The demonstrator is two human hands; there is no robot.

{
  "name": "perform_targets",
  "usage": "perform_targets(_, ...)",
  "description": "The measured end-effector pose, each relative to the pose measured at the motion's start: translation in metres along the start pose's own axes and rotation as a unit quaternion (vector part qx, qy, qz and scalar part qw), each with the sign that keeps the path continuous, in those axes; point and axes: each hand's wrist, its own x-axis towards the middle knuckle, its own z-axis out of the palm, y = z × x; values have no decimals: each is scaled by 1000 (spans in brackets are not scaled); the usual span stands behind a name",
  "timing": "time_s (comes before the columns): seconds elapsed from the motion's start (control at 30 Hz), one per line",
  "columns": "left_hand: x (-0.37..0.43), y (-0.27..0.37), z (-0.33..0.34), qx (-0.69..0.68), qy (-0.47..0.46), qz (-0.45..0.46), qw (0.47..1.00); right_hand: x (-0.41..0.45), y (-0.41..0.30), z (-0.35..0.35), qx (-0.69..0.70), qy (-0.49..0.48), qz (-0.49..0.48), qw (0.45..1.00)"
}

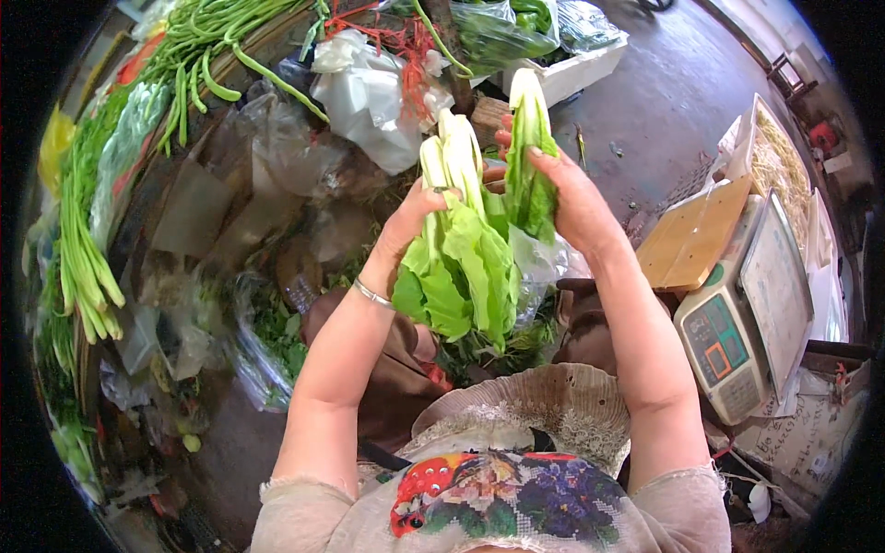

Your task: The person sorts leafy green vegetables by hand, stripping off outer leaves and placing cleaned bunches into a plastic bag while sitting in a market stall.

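Note:
My left hand (423,207) grips a bunch of leafy greens (460,256) with pale stalks pointing up and green leaves hanging down; the thumb lies across the stalks. To its right, my right hand (563,183) holds a smaller head of the same kind of greens (531,159), its pale stalk end upward. The two are held side by side in the air before me, and the fingers behind them are partly hidden. Below the held leaves, near my lap, lie a clear plastic bag (543,266) and loose dark greens (484,359).
Long green beans (214,34) and bundled green stalks (83,276) line a stand on the left. White plastic bags (366,90) hang ahead. A digital scale (733,345), a cardboard piece (695,235) and a box of sprouts (778,166) are at right. A white foam box (581,72) stands ahead.

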Motion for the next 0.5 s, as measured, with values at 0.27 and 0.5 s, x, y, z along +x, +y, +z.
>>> perform_targets(0.27, 5, -14, -8, 83, 116, -20, 990, -2, 14, 24, -154, 64, -56, 984)
perform_targets(0.5, -1, 9, -24, 330, 48, 35, 942, 8, -3, -7, -157, 68, -136, 976)
